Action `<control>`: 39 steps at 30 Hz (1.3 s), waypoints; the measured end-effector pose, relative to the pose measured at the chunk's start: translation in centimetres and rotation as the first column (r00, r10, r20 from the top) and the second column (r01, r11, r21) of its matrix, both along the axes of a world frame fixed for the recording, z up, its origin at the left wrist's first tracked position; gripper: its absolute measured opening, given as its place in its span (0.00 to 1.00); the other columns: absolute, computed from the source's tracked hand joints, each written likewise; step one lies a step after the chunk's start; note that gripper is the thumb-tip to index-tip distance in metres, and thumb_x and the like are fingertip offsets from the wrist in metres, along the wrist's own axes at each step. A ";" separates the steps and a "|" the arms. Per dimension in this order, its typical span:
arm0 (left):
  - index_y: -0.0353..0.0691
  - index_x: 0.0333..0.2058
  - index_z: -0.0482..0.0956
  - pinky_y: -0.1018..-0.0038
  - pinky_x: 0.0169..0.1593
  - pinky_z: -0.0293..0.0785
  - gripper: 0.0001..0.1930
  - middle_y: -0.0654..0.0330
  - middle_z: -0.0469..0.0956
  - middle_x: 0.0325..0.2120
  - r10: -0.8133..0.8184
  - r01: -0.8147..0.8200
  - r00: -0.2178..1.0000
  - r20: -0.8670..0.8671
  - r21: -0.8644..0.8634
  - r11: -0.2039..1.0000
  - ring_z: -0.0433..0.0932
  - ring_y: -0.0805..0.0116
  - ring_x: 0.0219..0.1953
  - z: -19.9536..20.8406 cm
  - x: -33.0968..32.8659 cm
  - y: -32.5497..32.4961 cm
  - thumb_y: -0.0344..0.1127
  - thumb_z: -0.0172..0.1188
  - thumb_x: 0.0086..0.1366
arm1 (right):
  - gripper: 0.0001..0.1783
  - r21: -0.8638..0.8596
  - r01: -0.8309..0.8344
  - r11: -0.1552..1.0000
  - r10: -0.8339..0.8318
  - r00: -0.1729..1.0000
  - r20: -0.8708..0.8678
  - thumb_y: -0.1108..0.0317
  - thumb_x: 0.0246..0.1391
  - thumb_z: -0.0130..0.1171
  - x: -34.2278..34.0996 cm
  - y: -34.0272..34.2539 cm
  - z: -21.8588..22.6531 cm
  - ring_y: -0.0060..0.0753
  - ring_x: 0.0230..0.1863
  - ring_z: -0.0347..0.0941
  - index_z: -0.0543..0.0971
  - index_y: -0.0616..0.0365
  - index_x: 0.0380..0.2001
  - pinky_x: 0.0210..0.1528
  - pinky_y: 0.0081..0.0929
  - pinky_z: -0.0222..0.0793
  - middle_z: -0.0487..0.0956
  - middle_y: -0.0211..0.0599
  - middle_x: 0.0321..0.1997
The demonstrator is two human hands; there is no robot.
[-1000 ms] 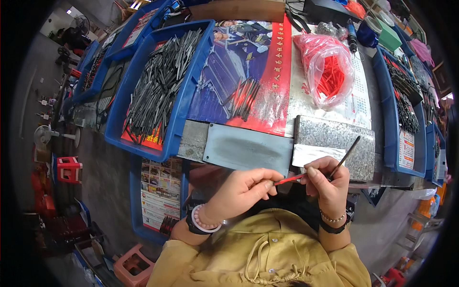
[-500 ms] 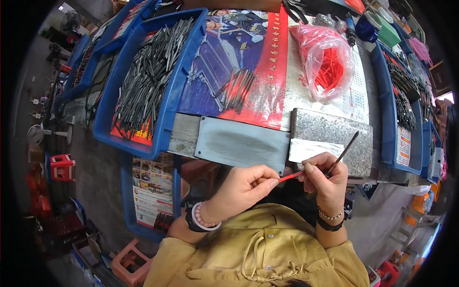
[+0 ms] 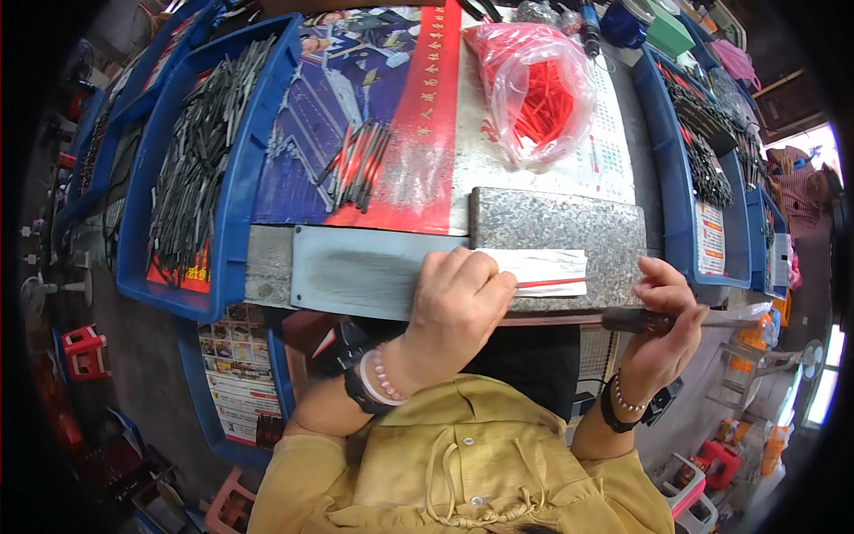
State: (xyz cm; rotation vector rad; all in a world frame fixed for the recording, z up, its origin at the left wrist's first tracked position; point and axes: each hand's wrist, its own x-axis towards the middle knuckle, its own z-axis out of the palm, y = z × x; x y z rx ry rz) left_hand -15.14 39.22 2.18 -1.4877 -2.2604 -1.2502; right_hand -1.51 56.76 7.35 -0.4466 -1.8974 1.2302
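Observation:
My left hand point(image 3: 458, 298) is closed, its fingertips pressing one end of a thin red strip point(image 3: 551, 283). The strip lies flat along a white pad point(image 3: 538, 260) at the front of a speckled stone block point(image 3: 569, 222). Under and beside the left hand is a grey metal plate point(image 3: 356, 267). To the right of the block, my right hand point(image 3: 667, 325) grips a slim tool with a dark handle point(image 3: 633, 319). A thin shaft or blade extends rightward past the fingers; its exact kind is unclear.
A clear bag of red strips point(image 3: 544, 98) stands behind the block. Several black and red pieces point(image 3: 360, 169) lie on the poster-covered table. Blue trays of dark thin pieces stand at the left point(image 3: 233, 178) and right point(image 3: 685, 214). A lower blue tray point(image 3: 189, 356) is at the left.
The red strip was held in the air between both hands; now it lies on the white pad under my left hand. My right hand has moved right, and its tool has swung nearly level.

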 end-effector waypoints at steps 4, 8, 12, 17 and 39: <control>0.41 0.32 0.78 0.66 0.39 0.62 0.08 0.62 0.70 0.27 -0.007 0.001 0.998 -0.059 -0.104 0.995 0.71 0.62 0.31 -0.1 0.1 0.4 0.26 0.63 0.52 | 0.40 0.058 -0.159 0.985 0.141 0.960 0.241 0.39 0.71 0.34 -0.3 -1.9 1.5 0.36 0.37 0.79 0.80 0.68 0.40 0.39 0.27 0.73 0.83 0.50 0.44; 0.42 0.26 0.74 0.66 0.38 0.63 0.02 0.61 0.68 0.25 -0.010 -0.002 0.997 -0.078 -0.153 0.988 0.70 0.64 0.31 0.3 0.1 0.6 0.29 0.57 0.53 | 0.25 -0.024 -0.349 0.937 0.340 0.891 0.302 0.50 0.70 0.49 -2.3 -2.9 0.7 0.40 0.29 0.81 0.80 0.65 0.43 0.32 0.29 0.74 0.82 0.46 0.32; 0.43 0.24 0.70 0.67 0.37 0.63 0.04 0.60 0.66 0.24 0.003 -0.014 0.998 -0.065 -0.166 0.986 0.69 0.63 0.30 0.7 -0.5 0.5 0.28 0.56 0.53 | 0.17 0.019 -0.421 0.907 0.372 0.822 0.432 0.58 0.68 0.53 -3.7 -2.9 0.4 0.47 0.30 0.81 0.79 0.64 0.39 0.33 0.31 0.76 0.81 0.46 0.31; 0.42 0.26 0.72 0.64 0.38 0.63 0.05 0.59 0.68 0.25 -0.017 0.011 1.000 -0.024 -0.211 0.977 0.70 0.60 0.30 0.4 -0.7 0.4 0.27 0.60 0.53 | 0.12 0.142 -0.354 0.924 0.339 0.933 0.121 0.65 0.64 0.56 -3.8 -3.2 1.3 0.48 0.30 0.81 0.79 0.66 0.38 0.32 0.33 0.76 0.81 0.50 0.33; 0.41 0.32 0.74 0.58 0.40 0.66 0.03 0.55 0.74 0.30 0.567 -0.575 0.817 -0.104 -0.076 0.814 0.74 0.52 0.35 0.5 -8.5 -5.7 0.29 0.60 0.61 | 0.16 -0.355 -0.220 0.908 0.237 0.972 0.004 0.59 0.72 0.45 2.2 -2.7 -0.6 0.18 0.13 0.62 0.71 0.62 0.37 0.16 0.13 0.56 0.78 0.46 0.28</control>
